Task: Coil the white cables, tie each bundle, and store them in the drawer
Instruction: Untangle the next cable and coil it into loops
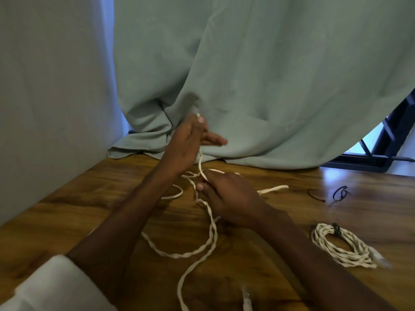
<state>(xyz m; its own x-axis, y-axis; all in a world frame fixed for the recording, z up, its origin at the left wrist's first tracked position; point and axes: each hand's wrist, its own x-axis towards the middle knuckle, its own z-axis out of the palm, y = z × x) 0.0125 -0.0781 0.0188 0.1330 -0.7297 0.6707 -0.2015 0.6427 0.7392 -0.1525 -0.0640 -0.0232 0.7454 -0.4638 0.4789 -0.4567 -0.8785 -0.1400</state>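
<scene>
Loose white twisted cable [211, 234] sprawled in open loops across the wooden tabletop [89, 198], one strand lifted upward at the far end, finished white coiled bundle [341, 245] lying flat at right, cinched by a dark tie [336, 228]

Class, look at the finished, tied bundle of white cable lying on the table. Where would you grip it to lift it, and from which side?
Grip the coiled bundle at its far end, across the strands beside the dark tie, coming from above. The tie cinches the loops there, so they should lift together. The near-right end fans out loosely with a connector trailing, so it would likely sag or unravel.
</scene>
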